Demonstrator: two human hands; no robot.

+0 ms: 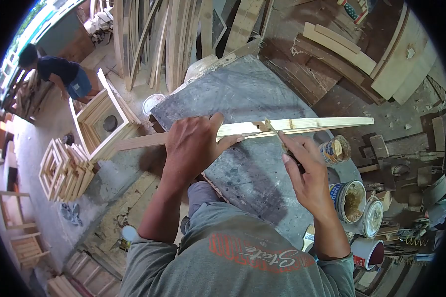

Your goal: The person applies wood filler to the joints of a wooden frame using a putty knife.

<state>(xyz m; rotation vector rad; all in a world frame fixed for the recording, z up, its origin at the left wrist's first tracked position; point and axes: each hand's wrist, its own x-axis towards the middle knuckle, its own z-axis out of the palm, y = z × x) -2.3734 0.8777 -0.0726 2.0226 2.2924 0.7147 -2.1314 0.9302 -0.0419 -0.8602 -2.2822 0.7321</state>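
My left hand (pixel 191 146) is wrapped round a long pale wooden strip (pixel 329 123), its thumb pressed along the near edge. The strip crosses above the grey worktop (pixel 243 190), with its right end past the table edge. My right hand (pixel 307 173) grips a thin putty knife (pixel 273 129), whose tip touches the strip near its middle. Brown putty (pixel 260 126) shows on the wood and at the blade's tip. Most of the knife's handle is hidden in my fingers. A small can (pixel 336 149) with dried putty round its rim stands just right of my right hand.
An open tin (pixel 352 202), a lidded can (pixel 372 218) and a paintbrush (pixel 308 238) lie at the right. Hexagonal wooden frames (pixel 67 171) are stacked at left. Upright planks (pixel 173 44) stand behind the table; another person (pixel 59 74) bends at far left.
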